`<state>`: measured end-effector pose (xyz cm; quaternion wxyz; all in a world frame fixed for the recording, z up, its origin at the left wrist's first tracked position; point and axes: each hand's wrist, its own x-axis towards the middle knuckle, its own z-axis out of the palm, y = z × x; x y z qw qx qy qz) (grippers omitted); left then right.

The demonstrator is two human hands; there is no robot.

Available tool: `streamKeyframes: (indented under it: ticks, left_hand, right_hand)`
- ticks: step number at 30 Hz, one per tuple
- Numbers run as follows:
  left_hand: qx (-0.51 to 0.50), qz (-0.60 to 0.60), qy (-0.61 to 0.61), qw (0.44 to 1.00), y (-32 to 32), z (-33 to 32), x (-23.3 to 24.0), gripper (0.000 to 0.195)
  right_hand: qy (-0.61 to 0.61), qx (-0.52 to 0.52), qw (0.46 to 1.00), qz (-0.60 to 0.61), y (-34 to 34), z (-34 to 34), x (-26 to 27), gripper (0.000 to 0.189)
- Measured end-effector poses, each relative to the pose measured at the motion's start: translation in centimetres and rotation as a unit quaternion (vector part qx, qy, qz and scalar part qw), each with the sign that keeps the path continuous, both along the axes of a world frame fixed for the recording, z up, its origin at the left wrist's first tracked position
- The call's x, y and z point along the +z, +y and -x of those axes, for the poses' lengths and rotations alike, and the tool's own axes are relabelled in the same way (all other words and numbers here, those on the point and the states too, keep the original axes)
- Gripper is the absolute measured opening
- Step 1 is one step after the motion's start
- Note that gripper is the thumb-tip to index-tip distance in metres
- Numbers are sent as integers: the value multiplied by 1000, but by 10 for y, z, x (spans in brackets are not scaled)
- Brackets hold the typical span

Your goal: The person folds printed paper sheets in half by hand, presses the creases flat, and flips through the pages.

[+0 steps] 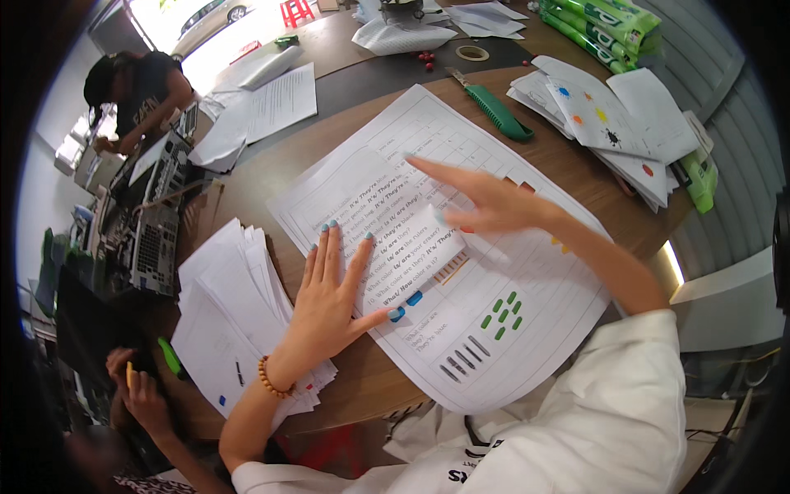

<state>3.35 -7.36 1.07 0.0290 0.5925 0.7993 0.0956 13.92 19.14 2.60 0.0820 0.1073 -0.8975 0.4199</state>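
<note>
My left hand (pixel 330 302) lies flat with spread fingers on a printed paper strip (pixel 395 247) that bears lines of English exercises. Beneath the strip is a large printed worksheet (pixel 555 296) with small coloured drawings of pens, erasers and pencils, its near edge hanging over the table edge. Blurred by motion, my right hand (pixel 494 197) is over the upper right end of the strip, fingers apart, and whether it touches the paper cannot be told. A green utility knife (pixel 497 111) with its blade out lies just beyond the worksheet. A bead bracelet (pixel 271 378) is on my left wrist.
Paper piles lie at left (pixel 216 296) and right (pixel 598 117). A tape roll (pixel 473 53), red beads (pixel 426 57) and green packs (pixel 598 31) are at the far side. Another person's hands (pixel 139 389) are lower left; one more person (pixel 142 92) bends over by computer cases (pixel 154 228).
</note>
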Motion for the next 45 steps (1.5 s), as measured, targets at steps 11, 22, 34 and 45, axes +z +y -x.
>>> streamKeyframes:
  ticks: [11, 22, 34, 45]
  left_hand:
    - [0, 45, -17, 999, 3, -2, 9, 85]
    - [14, 51, -16, 998, 5, -2, 10, 84]
    - [4, 8, 9, 1000, 3, -1, 4, 84]
    - [-2, 19, 8, 1000, 2, -1, 5, 83]
  right_hand:
    - [-8, -179, 970, -167, -39, -50, -30, 65]
    - [32, -192, 976, -100, -41, -60, -24, 37]
    - [-37, -36, 942, -331, -14, -57, 9, 44]
    - [-90, -120, 930, -337, -18, 81, -18, 59]
